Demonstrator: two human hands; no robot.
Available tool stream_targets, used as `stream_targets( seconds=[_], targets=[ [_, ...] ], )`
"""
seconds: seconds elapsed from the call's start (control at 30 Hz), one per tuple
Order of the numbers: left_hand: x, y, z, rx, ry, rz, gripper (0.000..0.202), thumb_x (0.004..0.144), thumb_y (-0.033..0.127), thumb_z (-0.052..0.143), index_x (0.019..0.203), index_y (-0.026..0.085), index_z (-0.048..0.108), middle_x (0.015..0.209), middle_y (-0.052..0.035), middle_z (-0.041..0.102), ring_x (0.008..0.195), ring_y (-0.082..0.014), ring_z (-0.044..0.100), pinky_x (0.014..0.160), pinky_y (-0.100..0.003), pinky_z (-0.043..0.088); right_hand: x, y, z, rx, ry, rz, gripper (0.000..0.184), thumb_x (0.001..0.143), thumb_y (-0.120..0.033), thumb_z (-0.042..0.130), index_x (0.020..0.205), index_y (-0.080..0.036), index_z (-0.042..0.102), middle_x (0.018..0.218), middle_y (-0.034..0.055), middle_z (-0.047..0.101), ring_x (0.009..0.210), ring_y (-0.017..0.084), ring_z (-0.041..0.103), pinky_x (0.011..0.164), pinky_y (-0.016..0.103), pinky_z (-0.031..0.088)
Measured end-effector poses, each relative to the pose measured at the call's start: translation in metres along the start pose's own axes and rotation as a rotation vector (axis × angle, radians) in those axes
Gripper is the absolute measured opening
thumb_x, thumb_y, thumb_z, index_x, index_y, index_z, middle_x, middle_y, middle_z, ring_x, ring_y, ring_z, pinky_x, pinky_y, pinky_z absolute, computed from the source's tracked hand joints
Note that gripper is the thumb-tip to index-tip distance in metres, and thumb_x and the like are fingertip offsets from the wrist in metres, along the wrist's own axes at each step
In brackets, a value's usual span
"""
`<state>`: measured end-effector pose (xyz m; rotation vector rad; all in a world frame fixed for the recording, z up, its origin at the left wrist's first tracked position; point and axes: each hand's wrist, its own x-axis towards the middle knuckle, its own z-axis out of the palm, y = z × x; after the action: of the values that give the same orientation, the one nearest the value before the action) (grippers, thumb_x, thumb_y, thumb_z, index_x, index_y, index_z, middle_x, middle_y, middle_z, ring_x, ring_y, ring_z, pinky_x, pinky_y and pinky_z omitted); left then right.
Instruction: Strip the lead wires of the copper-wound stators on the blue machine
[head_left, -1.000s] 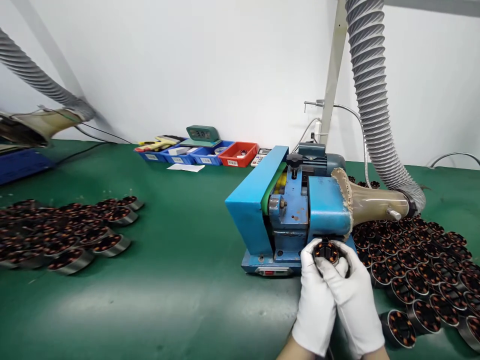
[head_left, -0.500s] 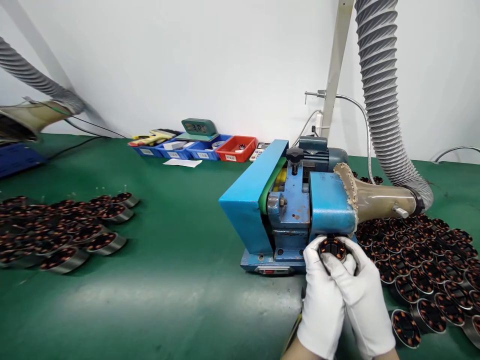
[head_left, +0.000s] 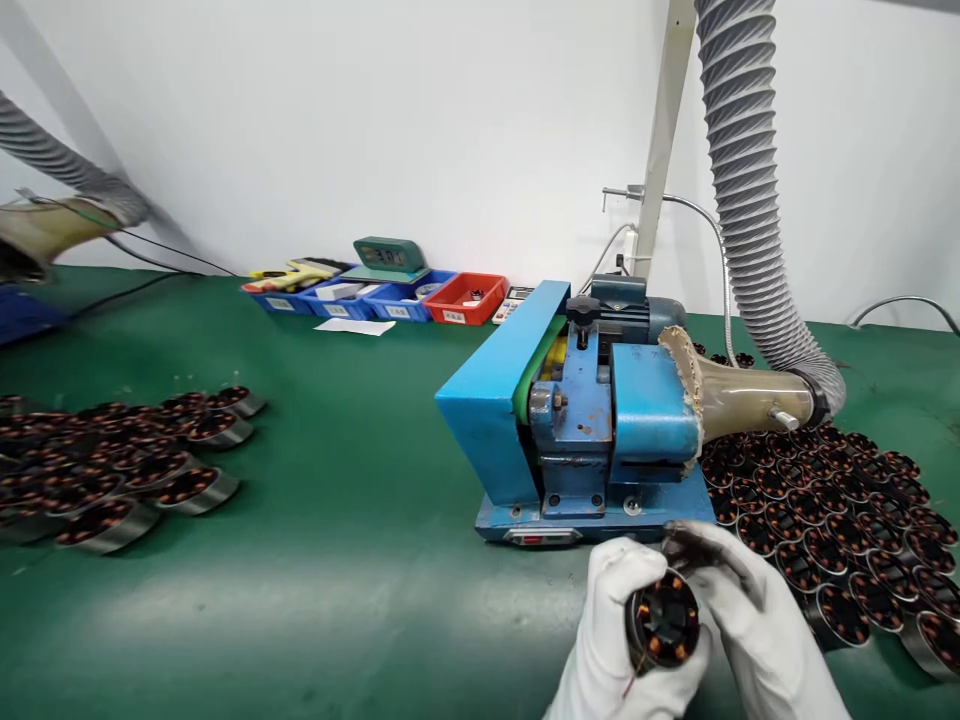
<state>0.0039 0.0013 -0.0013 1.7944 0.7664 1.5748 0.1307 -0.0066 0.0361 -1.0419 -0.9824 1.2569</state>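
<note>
Both my hands wear white gloves low in the head view. My left hand (head_left: 611, 640) is wrapped round a round motor stator (head_left: 663, 622) with copper windings, its open face turned toward me. My right hand (head_left: 757, 625) lies against the stator's right side, fingers curled over its top edge. The stator is held in the air just in front of the blue belt grinding machine (head_left: 577, 420), clear of its base.
A grey ribbed extraction hose (head_left: 742, 200) runs into the machine's right end. Several stators (head_left: 832, 510) are laid out on the green table at the right, and another group (head_left: 112, 460) at the left. Blue and red bins (head_left: 397, 295) stand by the wall.
Both hands have pulled the stator back from the machine's front opening toward me and tilted it, so its wound face now looks at the camera.
</note>
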Motion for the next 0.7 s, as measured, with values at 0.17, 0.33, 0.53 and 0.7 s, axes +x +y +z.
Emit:
stream_targets(
  seconds=[0.17,0.33,0.53,0.7],
  targets=[
    [0.006,0.013,-0.008,0.077,0.039,-0.041,0.066,0.059,0.004,0.061,0.117,0.032,0.045,0.096,-0.0012,0.046,0.080,-0.0178,0.053,0.070,-0.031,0.049,0.017,-0.025,0.010,0.122,0.032,0.002,0.013,0.063,-0.027,0.083,0.057,-0.019,0.074,0.058,0.0018,0.069,0.053,0.013,0.061,0.050,0.019,0.050],
    [0.001,0.011,0.004,0.013,0.112,-0.001,0.064,0.064,0.008,0.062,0.121,0.029,0.042,0.097,-0.0016,0.049,0.077,-0.0147,0.057,0.071,-0.028,0.049,0.011,-0.017,0.008,0.465,0.358,-0.005,0.019,0.060,-0.038,0.085,0.069,-0.023,0.076,0.062,0.0004,0.072,0.053,0.012,0.064,0.053,0.020,0.055],
    [0.010,0.004,0.029,-0.288,0.423,-0.536,0.047,0.065,0.033,0.076,0.106,0.025,0.054,0.102,-0.0051,0.057,0.088,-0.0203,0.062,0.080,-0.034,0.052,0.003,0.025,0.020,-0.083,0.295,-0.044,0.056,0.045,-0.039,0.089,0.096,-0.019,0.075,0.096,0.0107,0.077,0.090,0.030,0.072,0.077,0.033,0.059],
    [0.039,-0.004,0.037,-0.671,0.529,-0.836,0.047,0.063,0.040,0.075,0.100,0.025,0.049,0.094,-0.0033,0.062,0.078,-0.0196,0.068,0.070,-0.034,0.056,0.025,0.019,0.040,-0.247,0.484,-0.049,0.039,0.057,-0.032,0.078,0.092,-0.016,0.071,0.087,0.0103,0.078,0.079,0.027,0.074,0.072,0.034,0.060]
  ],
)
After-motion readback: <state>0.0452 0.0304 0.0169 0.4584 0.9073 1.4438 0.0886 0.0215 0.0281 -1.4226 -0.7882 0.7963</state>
